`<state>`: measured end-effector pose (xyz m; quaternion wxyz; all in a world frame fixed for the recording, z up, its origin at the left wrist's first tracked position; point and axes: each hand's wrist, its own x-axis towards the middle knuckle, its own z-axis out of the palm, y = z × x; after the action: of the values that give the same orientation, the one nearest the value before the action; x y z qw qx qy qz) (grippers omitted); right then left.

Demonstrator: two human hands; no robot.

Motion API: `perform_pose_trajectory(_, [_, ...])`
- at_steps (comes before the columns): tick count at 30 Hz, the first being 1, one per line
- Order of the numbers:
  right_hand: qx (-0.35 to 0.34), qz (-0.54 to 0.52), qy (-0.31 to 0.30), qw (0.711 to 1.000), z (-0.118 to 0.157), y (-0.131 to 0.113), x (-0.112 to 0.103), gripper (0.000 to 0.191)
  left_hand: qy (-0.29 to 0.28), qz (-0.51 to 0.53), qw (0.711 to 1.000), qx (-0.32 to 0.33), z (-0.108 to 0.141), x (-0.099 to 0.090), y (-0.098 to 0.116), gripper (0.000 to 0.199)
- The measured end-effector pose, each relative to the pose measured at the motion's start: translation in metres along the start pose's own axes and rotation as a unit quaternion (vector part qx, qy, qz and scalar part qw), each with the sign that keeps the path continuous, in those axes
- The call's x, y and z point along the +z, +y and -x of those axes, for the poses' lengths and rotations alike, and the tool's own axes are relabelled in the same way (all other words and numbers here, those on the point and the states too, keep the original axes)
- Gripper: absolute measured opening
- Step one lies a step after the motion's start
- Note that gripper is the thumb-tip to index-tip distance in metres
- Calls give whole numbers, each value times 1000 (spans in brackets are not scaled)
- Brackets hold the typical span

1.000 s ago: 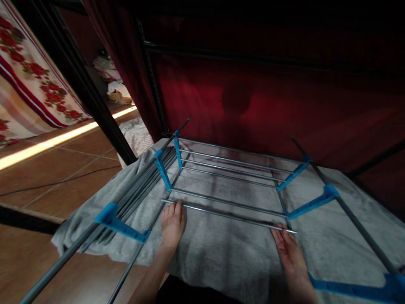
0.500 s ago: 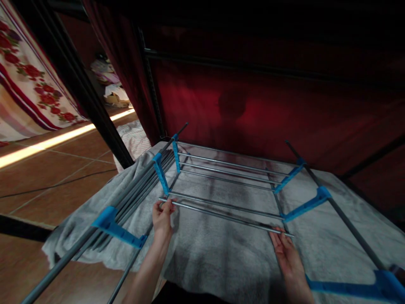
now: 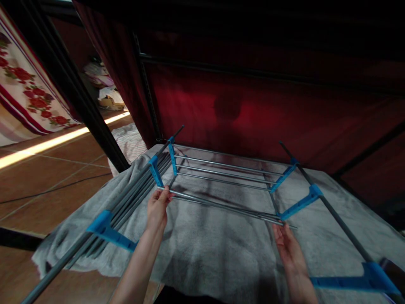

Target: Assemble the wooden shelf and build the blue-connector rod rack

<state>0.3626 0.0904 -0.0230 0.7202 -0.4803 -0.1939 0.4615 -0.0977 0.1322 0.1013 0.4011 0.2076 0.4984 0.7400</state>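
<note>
A thin grey metal rod (image 3: 196, 199) spans between my hands, slightly tilted. My left hand (image 3: 157, 209) pinches its left end, close to the lower end of a blue plastic bracket (image 3: 155, 169). At the other end, the fingers of my right hand (image 3: 288, 249) are closed around the rod beside another blue bracket (image 3: 299, 204). The held rod crosses in front of a similar rod fixed between these brackets. Behind them, several crossbars (image 3: 224, 169) join the far pair of brackets. Exact contact between rod and brackets cannot be made out.
A grey blanket (image 3: 221, 253) lies under the frame. Several loose grey tubes (image 3: 126, 211) rest on it at the left. Long side poles (image 3: 344, 228) carry more blue brackets near me. A dark metal post (image 3: 91, 114) stands left, and a red curtain (image 3: 190, 109) hangs behind.
Both hands have lifted the rod away from me, its left end up to the left bracket. It now overlaps the fixed rod. The view has shifted slightly.
</note>
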Motion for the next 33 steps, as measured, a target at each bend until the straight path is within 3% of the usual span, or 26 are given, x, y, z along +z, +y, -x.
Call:
perform_pose_trajectory(4, [25, -44, 14, 999, -4, -14, 12, 11, -13, 20, 1000, 8, -8, 15, 13, 41])
perform_pose_trajectory(15, [23, -139, 5, 990, -6, -39, 40, 18, -42, 45, 998, 21, -16, 40, 50, 37])
perform_pose_trajectory(33, [-8, -145, -5, 989, -4, -61, 63, 19, -44, 87, 995, -15, -26, 40, 57, 18])
